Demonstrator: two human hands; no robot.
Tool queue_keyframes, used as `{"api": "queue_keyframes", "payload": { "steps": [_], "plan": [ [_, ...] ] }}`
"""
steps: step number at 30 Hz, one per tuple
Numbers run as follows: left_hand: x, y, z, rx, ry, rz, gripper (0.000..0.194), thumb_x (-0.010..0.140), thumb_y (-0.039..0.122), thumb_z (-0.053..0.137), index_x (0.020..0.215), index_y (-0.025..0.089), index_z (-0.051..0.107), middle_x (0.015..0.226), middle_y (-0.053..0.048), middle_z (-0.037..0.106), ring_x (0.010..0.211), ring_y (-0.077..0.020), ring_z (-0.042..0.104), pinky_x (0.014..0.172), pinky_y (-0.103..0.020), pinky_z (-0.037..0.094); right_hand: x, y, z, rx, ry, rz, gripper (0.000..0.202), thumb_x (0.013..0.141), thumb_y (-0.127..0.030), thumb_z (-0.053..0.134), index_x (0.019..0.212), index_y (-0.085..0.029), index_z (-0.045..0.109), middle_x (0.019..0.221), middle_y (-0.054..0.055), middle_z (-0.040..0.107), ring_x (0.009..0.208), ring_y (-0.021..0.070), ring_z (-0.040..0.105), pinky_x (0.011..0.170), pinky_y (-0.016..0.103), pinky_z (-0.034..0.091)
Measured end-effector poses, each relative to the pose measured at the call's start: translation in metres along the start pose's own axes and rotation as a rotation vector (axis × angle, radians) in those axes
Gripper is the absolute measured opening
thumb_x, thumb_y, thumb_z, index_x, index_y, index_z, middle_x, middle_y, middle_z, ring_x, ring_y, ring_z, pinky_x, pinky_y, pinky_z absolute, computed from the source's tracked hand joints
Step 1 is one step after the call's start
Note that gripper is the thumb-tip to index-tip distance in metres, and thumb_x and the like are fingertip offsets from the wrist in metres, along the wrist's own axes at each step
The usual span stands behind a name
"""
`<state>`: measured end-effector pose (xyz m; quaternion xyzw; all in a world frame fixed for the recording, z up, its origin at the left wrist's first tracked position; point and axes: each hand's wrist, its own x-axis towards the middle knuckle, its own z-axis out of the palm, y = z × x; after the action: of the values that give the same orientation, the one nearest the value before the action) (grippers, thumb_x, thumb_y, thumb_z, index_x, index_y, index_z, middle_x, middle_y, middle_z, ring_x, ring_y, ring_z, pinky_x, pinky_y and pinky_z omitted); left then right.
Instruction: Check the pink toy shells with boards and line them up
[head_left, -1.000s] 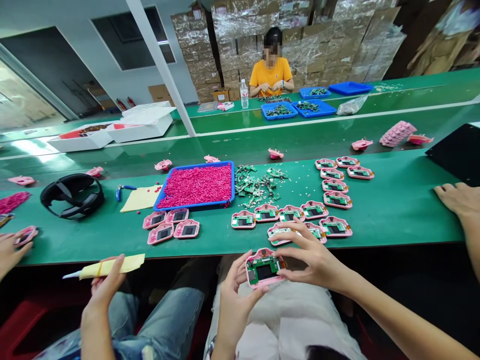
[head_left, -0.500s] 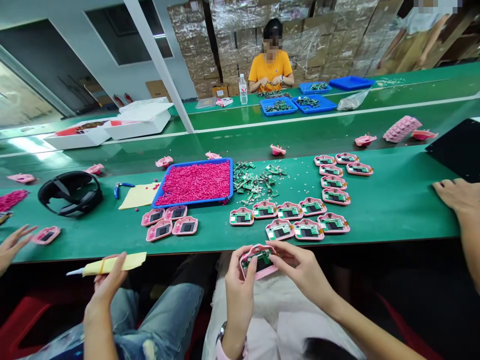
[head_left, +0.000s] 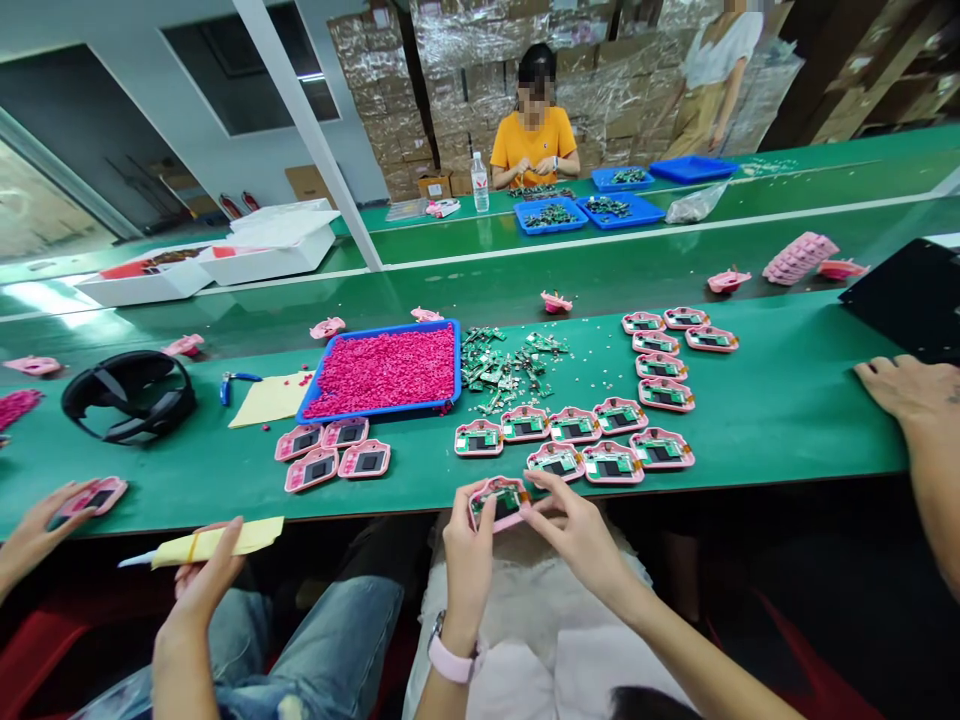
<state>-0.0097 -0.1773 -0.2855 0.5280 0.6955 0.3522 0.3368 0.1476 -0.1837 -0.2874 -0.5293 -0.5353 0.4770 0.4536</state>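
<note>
Your left hand (head_left: pixel 469 545) holds a pink case (head_left: pixel 501 503) with a green board inside. Your thumb is over its front, and your fingers go around its left side. Your right hand (head_left: pixel 577 545) has its thumb and a finger close together at the case's right end, but you can't tell if they pinch it. The case is up in the air over your lap, near the front edge of the green tabletop (head_left: pixel 795 400).

Just past your hands, seven more cases (head_left: pixel 613 463) with boards lie in two rows. Six others (head_left: pixel 666 394) sit behind them to the right. A pile of loose green boards (head_left: pixel 502 365) lies beside a blue tray (head_left: pixel 457 365) full of little dark pink bits (head_left: pixel 382 372). Four pink cases (head_left: pixel 365 459) with dark squares lie in front of the tray.

On your left, another person's hand (head_left: pixel 199 590) holds a yellow paper-wrapped tube (head_left: pixel 210 543).
</note>
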Motion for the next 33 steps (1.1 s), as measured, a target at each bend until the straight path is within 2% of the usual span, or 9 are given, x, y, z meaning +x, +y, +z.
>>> {"api": "queue_keyframes", "payload": {
  "steps": [4, 7, 11, 14, 17, 22, 25, 28, 33],
  "plan": [
    [0.020, 0.004, -0.014, 0.277, 0.043, -0.037, 0.025, 0.092, 0.038, 0.049, 0.106, 0.023, 0.063, 0.079, -0.005, 0.072, 0.067, -0.0209, 0.066, 0.059, -0.028, 0.040, 0.003, -0.004, -0.009, -0.178, 0.062, -0.203, 0.024, 0.091, -0.036, 0.057, 0.107, -0.024, 0.068, 0.131, 0.013, 0.059, 0.077, 0.0153, 0.065, 0.056, 0.026, 0.056],
    [0.030, 0.012, -0.019, 0.428, 0.033, 0.017, 0.021, 0.090, 0.036, 0.055, 0.106, 0.025, 0.065, 0.099, -0.006, 0.070, 0.083, -0.0221, 0.067, 0.060, -0.026, 0.035, 0.019, -0.002, -0.023, -0.321, 0.054, -0.296, 0.021, 0.095, -0.033, 0.052, 0.105, -0.024, 0.068, 0.127, 0.010, 0.062, 0.093, 0.0191, 0.065, 0.068, 0.029, 0.057],
    [0.038, 0.018, -0.014, 0.533, 0.051, 0.051, 0.026, 0.091, 0.038, 0.056, 0.112, 0.024, 0.062, 0.110, -0.006, 0.066, 0.083, -0.0198, 0.066, 0.057, -0.025, 0.033, 0.069, 0.002, -0.048, -0.638, 0.093, -0.399, 0.020, 0.095, -0.030, 0.051, 0.099, -0.022, 0.069, 0.117, 0.008, 0.067, 0.111, 0.0239, 0.060, 0.095, 0.041, 0.051],
    [0.038, 0.018, -0.007, 0.574, 0.103, 0.067, 0.030, 0.088, 0.040, 0.059, 0.112, 0.022, 0.061, 0.113, -0.007, 0.064, 0.072, -0.0171, 0.065, 0.051, -0.025, 0.032, 0.117, 0.002, -0.063, -0.987, 0.077, -0.354, 0.021, 0.095, -0.028, 0.053, 0.104, -0.020, 0.070, 0.118, 0.009, 0.067, 0.108, 0.0252, 0.059, 0.095, 0.042, 0.051],
    [0.038, 0.015, -0.004, 0.575, 0.156, 0.117, 0.029, 0.088, 0.040, 0.058, 0.110, 0.021, 0.061, 0.111, -0.006, 0.062, 0.070, -0.0163, 0.065, 0.050, -0.025, 0.035, 0.156, 0.001, -0.069, -1.136, 0.033, -0.309, 0.022, 0.090, -0.028, 0.061, 0.107, -0.019, 0.071, 0.116, 0.012, 0.068, 0.108, 0.0286, 0.058, 0.089, 0.041, 0.052],
    [0.051, -0.003, -0.029, 0.545, 0.344, 0.189, 0.033, 0.092, 0.039, 0.050, 0.117, 0.019, 0.060, 0.118, -0.011, 0.059, 0.093, -0.0213, 0.065, 0.071, -0.031, 0.051, 0.183, 0.002, -0.064, -1.207, -0.057, -0.280, 0.018, 0.085, -0.031, 0.068, 0.098, -0.019, 0.074, 0.101, 0.012, 0.072, 0.101, 0.0283, 0.060, 0.081, 0.035, 0.054],
    [0.064, -0.024, -0.060, 0.586, 0.508, 0.188, 0.040, 0.093, 0.038, 0.048, 0.122, 0.013, 0.060, 0.130, -0.019, 0.055, 0.118, -0.0325, 0.053, 0.095, -0.046, 0.046, 0.182, 0.002, -0.061, -1.215, -0.059, -0.287, 0.019, 0.088, -0.029, 0.064, 0.099, -0.017, 0.074, 0.104, 0.014, 0.069, 0.102, 0.0286, 0.060, 0.080, 0.036, 0.053],
    [0.069, -0.043, -0.084, 0.642, 0.589, 0.174, 0.038, 0.093, 0.036, 0.047, 0.116, 0.012, 0.065, 0.134, -0.021, 0.056, 0.122, -0.0400, 0.047, 0.096, -0.058, 0.041, 0.177, -0.002, -0.052, -1.186, -0.091, -0.337, 0.021, 0.091, -0.027, 0.060, 0.105, -0.018, 0.073, 0.107, 0.013, 0.067, 0.103, 0.0275, 0.059, 0.083, 0.037, 0.053],
    [0.059, -0.057, -0.082, 0.670, 0.553, 0.242, 0.030, 0.092, 0.032, 0.049, 0.099, 0.016, 0.074, 0.123, -0.016, 0.065, 0.121, -0.0358, 0.051, 0.096, -0.052, 0.044, 0.178, -0.020, -0.014, -1.106, -0.308, -0.499, 0.023, 0.093, -0.028, 0.059, 0.112, -0.026, 0.073, 0.108, 0.006, 0.069, 0.101, 0.0214, 0.059, 0.085, 0.031, 0.051]
  ]
}}
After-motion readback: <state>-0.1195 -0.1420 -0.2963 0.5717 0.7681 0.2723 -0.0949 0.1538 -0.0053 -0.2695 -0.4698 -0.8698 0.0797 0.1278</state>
